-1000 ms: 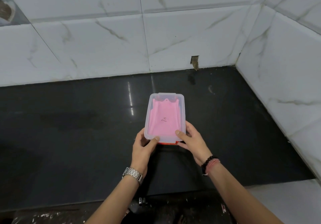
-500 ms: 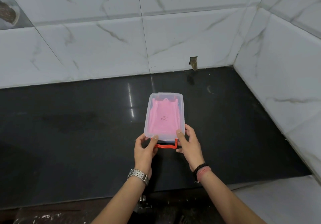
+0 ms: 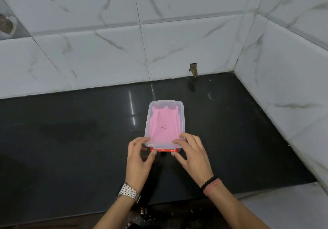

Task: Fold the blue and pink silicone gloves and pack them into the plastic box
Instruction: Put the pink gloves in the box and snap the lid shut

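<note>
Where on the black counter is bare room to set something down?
Bare counter lies left of the plastic box, behind it toward the tiled wall, and right toward the side wall. Crowded only where left hand and right hand grip it.

The black polished countertop (image 3: 71,140) carries the load; it runs back to the white marble-veined wall tiles and meets a tiled side wall on the right; one clear plastic box (image 3: 181,115) with its lid on sits directly on it, near the middle; a dull smear (image 3: 71,131) marks the surface left of the box; light streaks (image 3: 132,108) reflect just left of the box.
</note>
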